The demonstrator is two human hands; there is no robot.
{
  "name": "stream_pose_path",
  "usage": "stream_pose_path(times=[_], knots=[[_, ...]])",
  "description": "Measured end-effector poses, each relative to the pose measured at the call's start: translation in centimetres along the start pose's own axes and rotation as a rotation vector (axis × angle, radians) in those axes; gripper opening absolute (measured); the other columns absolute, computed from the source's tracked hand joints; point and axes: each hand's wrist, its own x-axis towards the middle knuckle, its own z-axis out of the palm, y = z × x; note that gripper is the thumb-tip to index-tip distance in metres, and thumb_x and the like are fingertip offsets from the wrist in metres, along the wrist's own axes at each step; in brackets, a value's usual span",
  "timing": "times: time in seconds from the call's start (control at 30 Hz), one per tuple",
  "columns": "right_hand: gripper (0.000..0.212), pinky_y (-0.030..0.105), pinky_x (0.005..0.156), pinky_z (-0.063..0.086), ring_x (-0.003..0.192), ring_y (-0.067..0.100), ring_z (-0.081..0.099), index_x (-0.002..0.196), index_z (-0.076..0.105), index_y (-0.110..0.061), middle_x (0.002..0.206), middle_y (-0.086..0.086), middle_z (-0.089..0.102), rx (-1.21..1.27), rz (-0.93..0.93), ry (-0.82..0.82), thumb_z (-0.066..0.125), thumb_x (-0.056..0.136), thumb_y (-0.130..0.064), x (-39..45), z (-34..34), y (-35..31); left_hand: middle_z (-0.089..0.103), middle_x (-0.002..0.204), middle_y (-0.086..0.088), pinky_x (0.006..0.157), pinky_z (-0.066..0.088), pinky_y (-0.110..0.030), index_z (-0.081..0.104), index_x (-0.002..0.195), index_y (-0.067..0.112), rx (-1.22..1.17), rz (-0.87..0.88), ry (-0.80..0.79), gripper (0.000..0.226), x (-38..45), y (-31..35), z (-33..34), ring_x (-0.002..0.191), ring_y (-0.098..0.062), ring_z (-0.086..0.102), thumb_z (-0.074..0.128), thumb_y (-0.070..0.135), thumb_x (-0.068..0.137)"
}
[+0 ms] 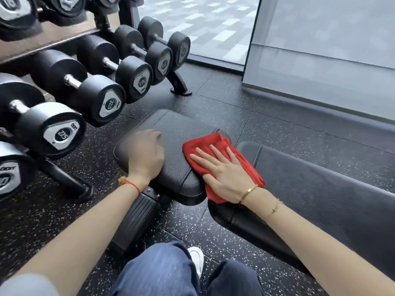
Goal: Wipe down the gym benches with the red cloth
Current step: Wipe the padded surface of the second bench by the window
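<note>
My right hand [224, 174] presses the red cloth [215, 146] flat, fingers straight, on the seat pad [177, 133]; my blurred left hand [147, 152] steadies it. The long back pad [320, 178] looks unwiped yet.

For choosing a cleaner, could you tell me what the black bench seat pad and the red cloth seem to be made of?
The black bench seat pad looks like vinyl or leatherette: pebbled grain, stitched seams, slight sheen. The folded red cloth under the right hand looks like soft matte microfibre, though the weave is too fine to confirm.
</note>
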Motion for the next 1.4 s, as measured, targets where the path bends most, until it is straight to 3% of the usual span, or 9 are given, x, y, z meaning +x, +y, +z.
stream_pose_path(times=[0.13, 0.37, 0.6, 0.83, 0.97, 1.2, 1.4], knots=[[0.058, 0.043, 0.121, -0.006, 0.15, 0.007, -0.002, 0.149, 0.01, -0.052, 0.158, -0.029, 0.008, -0.004, -0.085, -0.02, 0.026, 0.094, -0.045, -1.3, -0.2, 1.1, 0.055, 0.136, -0.002, 0.113, 0.024, -0.046, 0.061, 0.126, 0.016, 0.016, 0.003, 0.007, 0.049, 0.0, -0.4, 0.4, 0.131, -0.023, 0.043, 0.04, 0.025, 0.082], [0.053, 0.056, 0.119, -0.005, 0.151, 0.018, 0.001, 0.15, 0.019, -0.046, 0.161, -0.021, 0.01, 0.07, 0.231, -0.001, 0.032, 0.099, -0.04, 9.7, -0.8, 1.8, 0.056, 0.133, 0.001, 0.112, 0.025, -0.044, 0.061, 0.123, 0.02, 0.016, -0.009, 0.018, 0.047, 0.2, -0.4, 0.7, 0.129, -0.021, 0.045, 0.043, 0.028, 0.081], [0.061, 0.05, 0.12, -0.006, 0.151, 0.014, 0.005, 0.149, 0.019, -0.049, 0.159, -0.023, 0.017, 0.04, -0.074, 0.048, 0.029, 0.089, -0.045, 4.8, 1.2, -1.6, 0.057, 0.133, 0.001, 0.112, 0.026, -0.044, 0.062, 0.123, 0.019, 0.011, -0.008, 0.035, 0.047, 0.2, -0.3, 0.5, 0.13, -0.021, 0.046, 0.043, 0.027, 0.081], [0.054, 0.053, 0.12, -0.001, 0.151, 0.018, 0.006, 0.151, 0.021, -0.043, 0.161, -0.018, 0.012, 0.075, 0.265, 0.034, 0.034, 0.098, -0.04, 10.8, -0.7, 3.0, 0.056, 0.134, 0.002, 0.115, 0.024, -0.045, 0.061, 0.124, 0.021, 0.012, -0.03, 0.027, 0.046, 0.2, -0.4, 0.8, 0.131, -0.019, 0.043, 0.044, 0.03, 0.082], [0.055, 0.053, 0.12, -0.002, 0.151, 0.02, 0.008, 0.152, 0.021, -0.04, 0.162, -0.015, 0.012, 0.024, 0.199, 0.039, 0.032, 0.098, -0.04, 12.8, -0.3, 0.7, 0.056, 0.133, 0.003, 0.113, 0.024, -0.043, 0.061, 0.122, 0.022, 0.004, -0.034, 0.035, 0.045, 0.3, -0.5, 0.8, 0.13, -0.019, 0.044, 0.046, 0.029, 0.081], [0.06, 0.046, 0.121, -0.005, 0.151, 0.013, 0.002, 0.151, 0.014, -0.046, 0.161, -0.02, 0.01, 0.021, -0.05, 0.048, 0.035, 0.095, -0.04, 5.4, 0.8, 0.1, 0.056, 0.134, 0.003, 0.115, 0.024, -0.044, 0.061, 0.124, 0.021, 0.009, -0.023, 0.038, 0.046, 0.2, -0.6, 0.8, 0.131, -0.019, 0.044, 0.044, 0.029, 0.082], [0.056, 0.048, 0.121, -0.006, 0.151, 0.016, 0.003, 0.152, 0.019, -0.041, 0.161, -0.017, 0.012, 0.052, 0.151, 0.055, 0.034, 0.098, -0.038, 10.0, 0.0, 0.9, 0.057, 0.133, 0.002, 0.113, 0.025, -0.044, 0.061, 0.123, 0.021, 0.016, -0.031, 0.04, 0.045, 0.3, -0.6, 1.0, 0.13, -0.02, 0.044, 0.045, 0.03, 0.081]])
